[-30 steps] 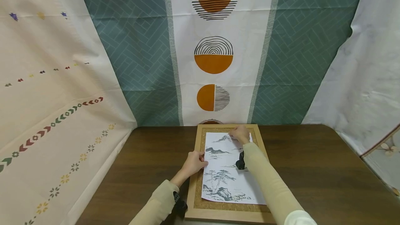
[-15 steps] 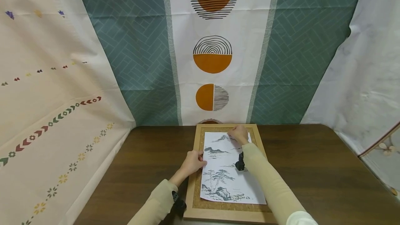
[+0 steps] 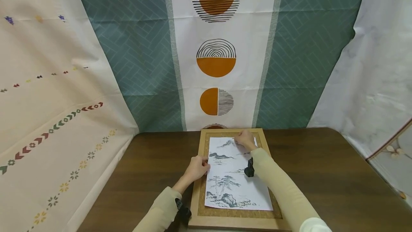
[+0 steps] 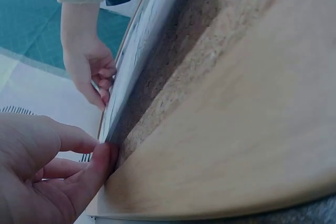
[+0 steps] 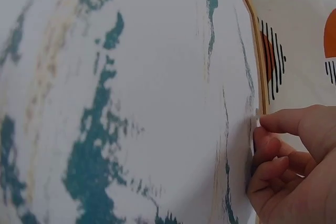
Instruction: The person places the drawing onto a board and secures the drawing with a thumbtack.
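Note:
A white sheet of paper [image 3: 222, 169] printed with a landscape of pines, rocks and hills lies on a wood-framed cork board [image 3: 238, 222]. My left hand [image 3: 196, 169] pinches the sheet's left edge between thumb and fingers, as the left wrist view shows at the paper edge [image 4: 137, 59]. At the sheet's top, towards its right, is my right hand [image 3: 245, 139], fingers bent and tips on the paper. In the right wrist view the index finger [image 5: 283, 121] points along the top edge while the others curl; I cannot tell what small thing, if any, they hold.
The board lies on a dark brown table [image 3: 161, 171], its far end close to a green and white curtain [image 3: 145, 63] with orange circles. Pale patterned cloth [image 3: 80, 135] hangs at left, another white cloth [image 3: 370, 81] at right.
The head view has turned slightly, shifting the scene a little left. Both hands stay at nearly the same places on the paper, the right fingertips moving only slightly.

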The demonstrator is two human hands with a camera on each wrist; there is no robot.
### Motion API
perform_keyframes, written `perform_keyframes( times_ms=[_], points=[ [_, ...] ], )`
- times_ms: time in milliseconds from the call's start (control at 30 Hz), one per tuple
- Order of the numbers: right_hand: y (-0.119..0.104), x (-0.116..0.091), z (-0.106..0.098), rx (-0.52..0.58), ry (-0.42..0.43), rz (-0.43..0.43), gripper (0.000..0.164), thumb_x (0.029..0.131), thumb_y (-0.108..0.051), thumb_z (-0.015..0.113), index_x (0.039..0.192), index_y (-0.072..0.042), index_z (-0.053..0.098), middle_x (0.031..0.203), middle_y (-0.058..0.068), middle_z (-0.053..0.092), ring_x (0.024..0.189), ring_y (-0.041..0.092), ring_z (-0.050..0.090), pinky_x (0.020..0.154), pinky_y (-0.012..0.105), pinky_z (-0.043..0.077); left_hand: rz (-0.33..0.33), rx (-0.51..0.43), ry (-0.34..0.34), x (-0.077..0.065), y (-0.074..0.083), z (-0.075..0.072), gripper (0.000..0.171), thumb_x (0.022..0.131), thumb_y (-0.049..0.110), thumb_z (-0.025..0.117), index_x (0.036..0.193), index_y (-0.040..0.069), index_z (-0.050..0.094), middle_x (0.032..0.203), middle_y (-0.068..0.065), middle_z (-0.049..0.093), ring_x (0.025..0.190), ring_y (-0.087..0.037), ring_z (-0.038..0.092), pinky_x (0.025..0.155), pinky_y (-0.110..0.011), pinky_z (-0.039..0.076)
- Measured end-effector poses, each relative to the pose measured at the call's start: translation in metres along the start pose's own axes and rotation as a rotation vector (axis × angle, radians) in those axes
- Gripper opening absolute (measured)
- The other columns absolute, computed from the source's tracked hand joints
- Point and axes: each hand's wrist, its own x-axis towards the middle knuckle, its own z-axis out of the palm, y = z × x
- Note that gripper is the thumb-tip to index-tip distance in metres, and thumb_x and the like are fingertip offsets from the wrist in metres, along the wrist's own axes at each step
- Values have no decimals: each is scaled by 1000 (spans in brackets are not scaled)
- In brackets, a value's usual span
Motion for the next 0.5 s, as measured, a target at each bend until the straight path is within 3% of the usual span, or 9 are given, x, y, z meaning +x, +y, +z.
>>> perform_keyframes(
  times_ms=[300, 500],
  points=[
    [-1, -2, -11, 44, -34, -14, 41, 91, -14, 58, 54, -14, 42, 49, -5, 38, 47, 10, 28, 46, 25, 26, 6, 19, 69, 2, 2, 0, 24, 90, -2, 55, 109, -10, 66, 61, -4, 58, 50, -6, 52, 43, -19, 38],
    [0, -4, -16, 40, -34, -33, 37, 90, -15, 58, 55, -10, 49, 49, -3, 43, 47, 11, 32, 46, 25, 26, 18, 18, 72, 1, 4, 1, 24, 91, -1, 54, 109, -9, 67, 64, -7, 60, 49, -7, 50, 43, -20, 36]
  ],
)
